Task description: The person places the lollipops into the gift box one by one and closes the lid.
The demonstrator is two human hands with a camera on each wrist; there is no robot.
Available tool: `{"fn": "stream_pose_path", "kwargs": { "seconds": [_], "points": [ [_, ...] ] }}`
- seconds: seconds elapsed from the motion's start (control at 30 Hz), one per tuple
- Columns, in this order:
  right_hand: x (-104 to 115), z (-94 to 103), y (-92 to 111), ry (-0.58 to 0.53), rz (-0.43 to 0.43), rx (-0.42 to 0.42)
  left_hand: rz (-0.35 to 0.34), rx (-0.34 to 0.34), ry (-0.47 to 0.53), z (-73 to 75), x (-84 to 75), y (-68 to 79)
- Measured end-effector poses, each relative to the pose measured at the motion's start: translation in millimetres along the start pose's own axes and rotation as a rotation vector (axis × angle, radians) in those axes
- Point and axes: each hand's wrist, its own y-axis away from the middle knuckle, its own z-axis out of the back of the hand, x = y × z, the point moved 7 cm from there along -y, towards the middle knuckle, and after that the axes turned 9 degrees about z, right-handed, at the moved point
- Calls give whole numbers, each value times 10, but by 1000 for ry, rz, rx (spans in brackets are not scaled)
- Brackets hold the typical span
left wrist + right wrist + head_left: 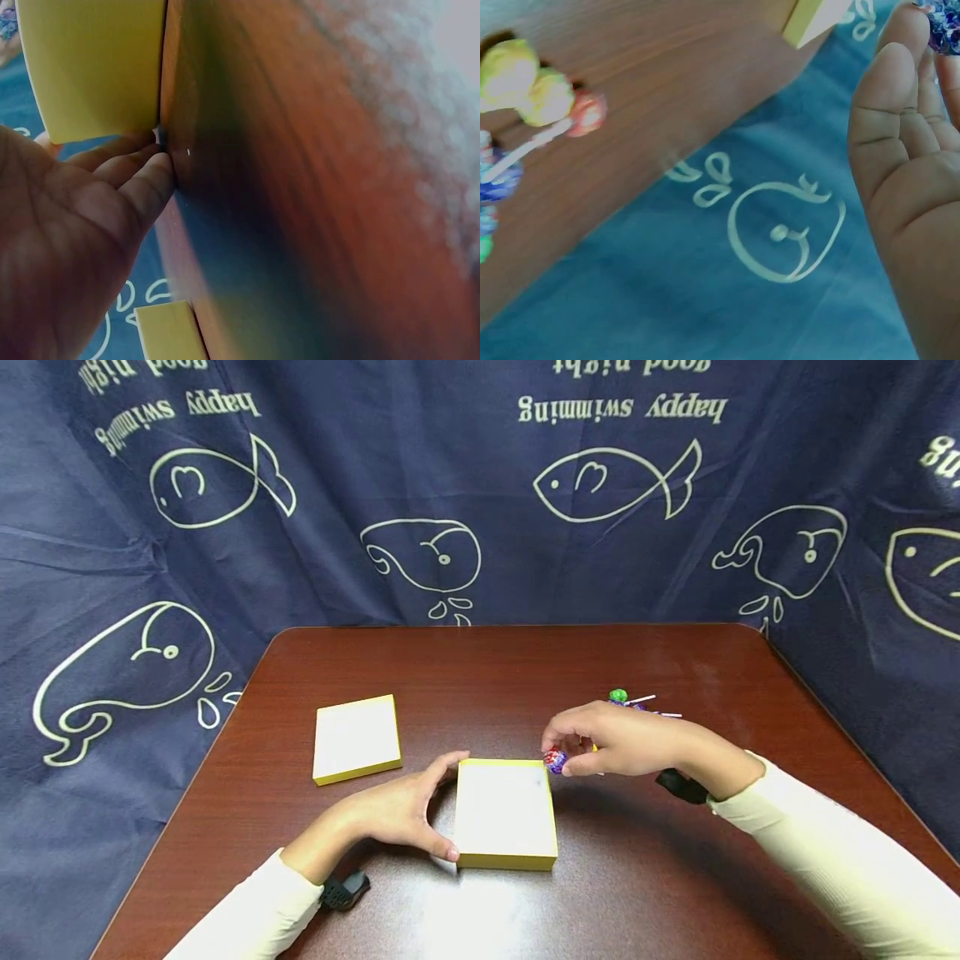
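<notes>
Left hand spread wide along the left side of a shallow box: thumb at the near left corner, fingers toward the far left corner. Left wrist view: fingers low beside the box's yellow wall, close to the worktop. Box lies flat around mid-worktop, well apart from the left and right edges; yellow sides, white within.

Right hand pinches one lollipop between thumb and fingers, the grip narrow. Wrapper red, blue and purple. It sits by the box's far right corner; cannot tell whether it touches the rim. Its stick is hidden.

Other lollipops lie loose in a group toward the worktop's right edge, partly behind the right hand in the head view. Right wrist view shows yellow, red, blue and green wrappers, a white stick among them, somewhat blurred.

Second shallow piece, also yellow-sided and white, rests flat toward the left edge, farther back than the box, apart from it.

Beyond the far edge: dark blue cloth, pale whale and fish outlines, upside-down lettering.
</notes>
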Motion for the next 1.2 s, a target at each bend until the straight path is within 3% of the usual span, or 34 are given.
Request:
{"fn": "stream_pose_path", "kwargs": {
  "seconds": [0.43, 0.73, 1.0, 1.2],
  "points": [
    [404, -208, -516, -22, 118, 162, 3, 11, 26, -9, 11, -11],
    [121, -452, -792, -49, -24, 223, 0, 25, 6, -4, 6, -9],
    [64, -694, -908, 79, 26, 245, -13, 9, -19, 17, -15, -14],
    [9, -874, -919, 152, -16, 304, -22, 2, -19, 15, -19, -27]
  ]
}}
